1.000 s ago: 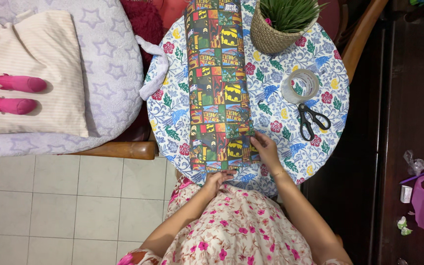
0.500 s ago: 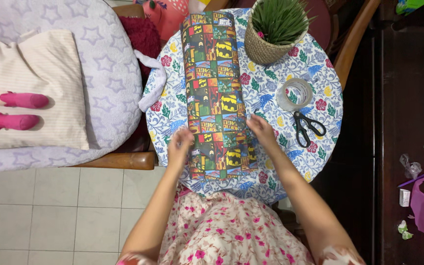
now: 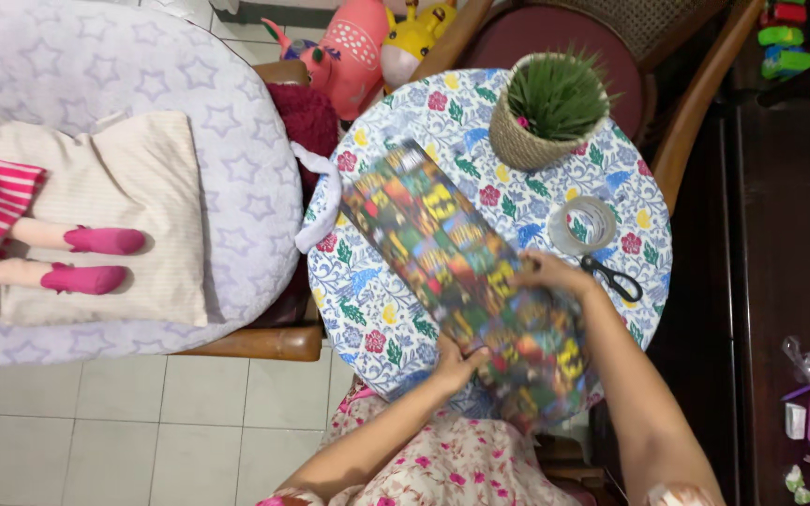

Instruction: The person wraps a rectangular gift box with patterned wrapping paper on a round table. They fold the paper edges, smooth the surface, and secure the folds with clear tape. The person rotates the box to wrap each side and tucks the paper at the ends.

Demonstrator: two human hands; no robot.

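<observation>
A long roll of colourful comic-print wrapping paper (image 3: 452,272) lies slanted across the round table with the floral cloth (image 3: 396,323), its far end toward the upper left and its near end over the table's front edge. My left hand (image 3: 457,361) grips the roll's near left side. My right hand (image 3: 550,274) holds its right edge, just left of the black scissors (image 3: 613,279).
A tape roll (image 3: 581,225) and a woven pot with a green plant (image 3: 547,111) stand on the table's far right. A cushioned seat (image 3: 124,178) with a doll's legs (image 3: 58,258) is at the left. Plush toys (image 3: 377,42) and a wooden chair (image 3: 705,84) lie beyond.
The wrapping paper roll has swung from straight up-and-down to a slant, its near end moving right. Both hands shifted with it, and the view moved closer.
</observation>
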